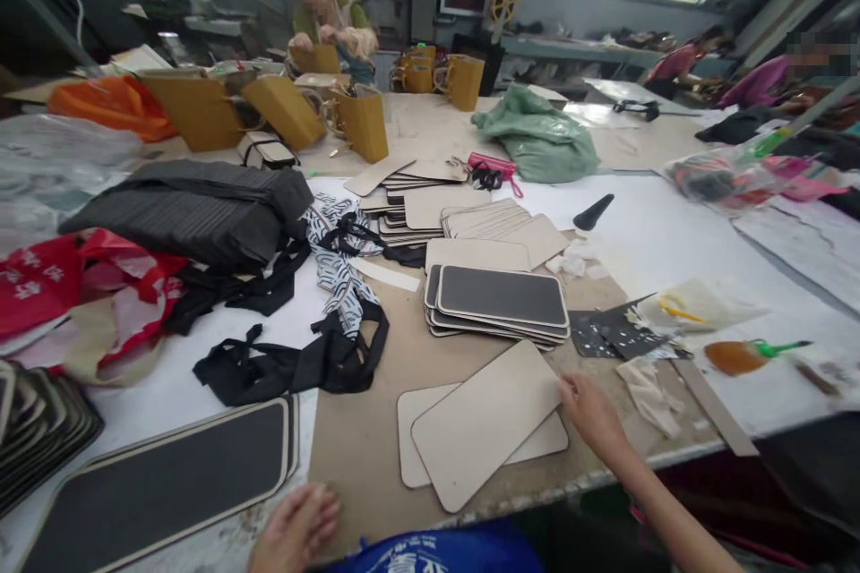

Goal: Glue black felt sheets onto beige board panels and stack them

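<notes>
My right hand [595, 416] is closed on the right corner of a beige rounded board [487, 425], fingers at its edge. This board lies slantwise over another beige board [417, 425], partly hiding it. My left hand [299, 524] is at the table's front edge, fingers loosely curled and a little apart, with no object visible in it. To its left lie long dark panels with beige borders [175, 474]. Just beyond the boards sits a stack of smaller dark panels with pale rims [503, 294].
More beige boards [436, 208] lie behind the stack. Black straps [288, 363] and a dark bundle [194, 206] occupy the left. On the right are a glue bottle [739, 356], scraps [622, 329] and a cloth [649, 394]. Across the table, a person [329, 18] handles a mustard-coloured piece.
</notes>
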Demonstrator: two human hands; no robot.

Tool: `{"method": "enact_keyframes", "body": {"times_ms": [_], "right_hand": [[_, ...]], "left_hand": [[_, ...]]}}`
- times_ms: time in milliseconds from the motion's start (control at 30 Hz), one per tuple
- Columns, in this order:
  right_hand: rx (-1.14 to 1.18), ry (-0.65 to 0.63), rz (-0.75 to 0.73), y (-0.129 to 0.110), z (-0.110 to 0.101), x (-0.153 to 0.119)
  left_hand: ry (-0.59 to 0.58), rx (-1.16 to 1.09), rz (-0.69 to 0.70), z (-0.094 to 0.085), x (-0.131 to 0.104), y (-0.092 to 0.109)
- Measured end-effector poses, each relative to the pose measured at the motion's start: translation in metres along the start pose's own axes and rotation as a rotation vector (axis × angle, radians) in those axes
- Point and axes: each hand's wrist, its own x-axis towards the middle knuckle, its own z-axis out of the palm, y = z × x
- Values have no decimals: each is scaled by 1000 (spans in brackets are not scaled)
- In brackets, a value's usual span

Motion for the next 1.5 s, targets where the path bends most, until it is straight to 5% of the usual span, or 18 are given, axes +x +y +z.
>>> {"method": "enact_keyframes", "body": {"times_ms": [133, 267, 533, 733, 1100, 1500], "right_hand": [[22, 17, -61, 4, 17, 27], [37, -20, -68, 4, 22, 28], [11, -230, -18, 8, 14, -11], [170, -171, 46, 8, 25, -22], [325, -225, 100, 15, 26, -15], [399, -34, 159, 3, 28, -28]], "left_hand": [[-178, 217, -61, 98, -16, -18], [-133, 275, 10, 138, -9, -24], [73, 367, 326, 146, 1, -2], [150, 449, 338, 148, 13, -13], [-151, 478, 360, 150, 15, -9], [-289, 277, 408, 159, 9, 13]]}}
